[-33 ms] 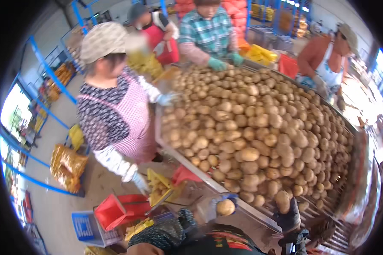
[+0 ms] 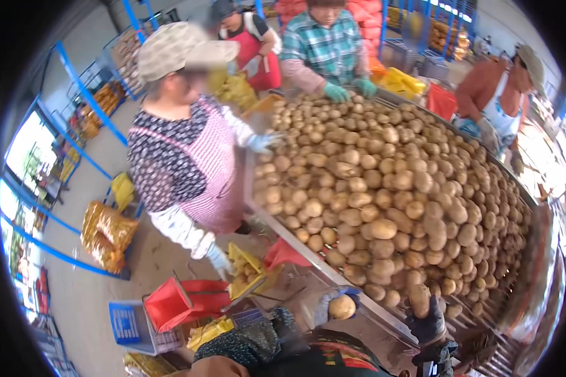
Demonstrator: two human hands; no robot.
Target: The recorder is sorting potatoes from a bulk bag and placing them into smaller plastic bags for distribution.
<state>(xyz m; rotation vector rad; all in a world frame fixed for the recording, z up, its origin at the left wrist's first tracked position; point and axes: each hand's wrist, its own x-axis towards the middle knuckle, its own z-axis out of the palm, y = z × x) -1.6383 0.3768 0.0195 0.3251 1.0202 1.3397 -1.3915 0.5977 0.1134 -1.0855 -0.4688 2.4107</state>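
My left hand (image 2: 319, 307), in a grey-and-blue work glove, is closed around a round potato (image 2: 342, 307) just outside the near rim of the sorting table (image 2: 374, 306). Over the slatted near end of that table, my right hand (image 2: 427, 327) wears a dark glove. Its fingers and thumb grip an oblong potato (image 2: 419, 300), held upright beside the heap. The large heap of potatoes (image 2: 383, 229) spreads across the table in front of both hands.
A co-worker in a pink checked apron (image 2: 210, 182) stands at the table's left side, one gloved hand near a yellow basket (image 2: 245, 271). Red bags (image 2: 185, 303) and a blue crate (image 2: 132, 327) sit on the floor. Other workers (image 2: 324, 47) stand along the far side.
The whole view has shifted slightly, so the scene sits farther right and lower. Both my hands keep their potatoes. The co-worker on the left has the head turned more toward the table.
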